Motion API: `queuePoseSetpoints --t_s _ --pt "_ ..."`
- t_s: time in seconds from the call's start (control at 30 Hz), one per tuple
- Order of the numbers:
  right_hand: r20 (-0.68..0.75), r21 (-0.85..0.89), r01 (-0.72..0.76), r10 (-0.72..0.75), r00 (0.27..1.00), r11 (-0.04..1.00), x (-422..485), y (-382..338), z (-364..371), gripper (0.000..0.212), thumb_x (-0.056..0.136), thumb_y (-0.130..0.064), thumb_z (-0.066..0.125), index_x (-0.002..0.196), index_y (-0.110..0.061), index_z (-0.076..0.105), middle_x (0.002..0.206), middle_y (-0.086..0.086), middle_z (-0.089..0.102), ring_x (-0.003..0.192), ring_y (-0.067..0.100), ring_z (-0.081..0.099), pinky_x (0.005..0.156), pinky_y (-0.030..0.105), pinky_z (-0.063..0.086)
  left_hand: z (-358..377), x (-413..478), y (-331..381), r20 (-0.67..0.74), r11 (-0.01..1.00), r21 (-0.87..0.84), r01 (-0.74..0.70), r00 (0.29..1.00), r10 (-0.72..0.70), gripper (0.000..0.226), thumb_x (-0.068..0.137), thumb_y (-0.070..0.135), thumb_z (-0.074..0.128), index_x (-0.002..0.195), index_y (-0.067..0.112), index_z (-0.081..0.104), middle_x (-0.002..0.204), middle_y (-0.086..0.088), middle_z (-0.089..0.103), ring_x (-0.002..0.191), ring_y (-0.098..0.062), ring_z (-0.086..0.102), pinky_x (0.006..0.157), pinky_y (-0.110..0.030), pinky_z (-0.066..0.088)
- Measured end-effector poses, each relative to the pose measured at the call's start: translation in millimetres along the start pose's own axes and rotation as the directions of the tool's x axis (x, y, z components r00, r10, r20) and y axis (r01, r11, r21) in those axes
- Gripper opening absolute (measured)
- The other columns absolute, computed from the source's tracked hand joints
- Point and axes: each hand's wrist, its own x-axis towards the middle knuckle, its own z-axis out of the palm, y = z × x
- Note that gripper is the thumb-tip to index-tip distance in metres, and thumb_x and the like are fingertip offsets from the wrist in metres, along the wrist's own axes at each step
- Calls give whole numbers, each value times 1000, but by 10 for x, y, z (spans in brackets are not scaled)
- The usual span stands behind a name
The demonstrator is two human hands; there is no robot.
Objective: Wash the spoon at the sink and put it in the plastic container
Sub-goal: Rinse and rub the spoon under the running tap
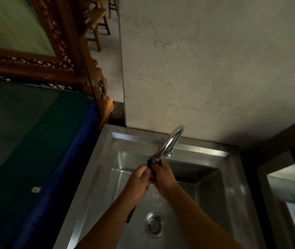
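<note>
Both my hands meet over the steel sink (233, 177), right below the spout of the curved chrome tap (172, 139). My left hand (139, 182) grips a dark spoon (131, 212); its patterned handle sticks out under my left wrist. The spoon's upper end (151, 165) shows dark between my hands, under the spout. My right hand (163, 178) has its fingers wrapped around that upper end. Most of the spoon is hidden by my hands. I cannot tell whether water is running. No plastic container is in view.
The round drain strainer (154, 224) lies in the basin below my forearms. A second steel basin (287, 194) is at the right. A blue-edged green cloth surface (35, 141) and a carved wooden frame (71, 56) stand to the left. A marble wall rises behind the tap.
</note>
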Motion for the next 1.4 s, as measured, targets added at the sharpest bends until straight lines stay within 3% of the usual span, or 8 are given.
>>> queuePoseSetpoints --t_s 0.17,0.4,0.53,0.7,0.9,1.03,1.13,1.4 --pt "164 -315 -66 123 979 947 52 -153 -156 27 97 -6 40 84 -11 63 73 6 70 67 20 70 63 33 55 -340 107 58 137 980 194 -35 990 8 31 101 11 43 71 15 51 39 11 46 35 3 35 39 -16 28" --pt "259 -817 75 248 933 572 272 -446 -295 25 101 -21 44 89 -12 64 69 3 69 59 14 69 53 21 56 -619 399 165 255 790 598 -134 966 -29 28 96 24 50 72 28 62 79 -17 66 64 -10 53 64 -28 46" --pt "261 -912 211 102 960 351 332 -440 -288 22 99 -23 47 103 -7 61 75 1 64 59 9 61 52 16 46 -647 475 280 277 693 703 -159 959 -61 25 96 29 51 75 33 64 89 -3 72 72 -9 61 73 -30 51" --pt "129 -746 221 -189 973 628 255 -276 -243 16 97 -11 50 88 -14 63 79 0 65 70 10 63 62 16 47 -601 403 253 225 822 551 -140 974 15 29 97 25 49 71 28 61 65 6 56 57 -6 48 58 -24 40" --pt "-224 -153 -10 -25 974 988 122 -32 -81 24 94 -15 53 81 -23 71 63 -4 64 51 9 47 47 24 36 -304 274 100 65 948 310 -71 997 53 26 98 20 48 75 14 58 48 10 41 43 -6 36 45 -21 29" --pt "-269 -343 -13 -85 959 939 160 14 12 21 95 -15 53 83 -25 65 80 2 69 67 11 62 61 29 52 -85 174 -29 -98 995 20 100 990 -97 23 99 23 46 82 11 57 44 9 37 34 -4 28 34 -16 22" --pt "-109 -733 -12 -100 989 680 304 -132 -119 9 92 -16 59 99 -16 65 98 7 69 85 17 66 71 26 54 9 113 -153 -180 979 -87 185 963 -199 24 98 25 48 79 13 58 42 9 40 33 -5 27 33 -18 20" --pt "38 -898 72 -87 996 435 642 -545 -292 61 87 -23 69 137 -3 43 141 19 44 128 34 47 107 44 42 112 232 -77 -188 978 -93 187 961 -202 19 94 14 46 76 10 53 45 6 41 28 -4 28 29 -15 21"
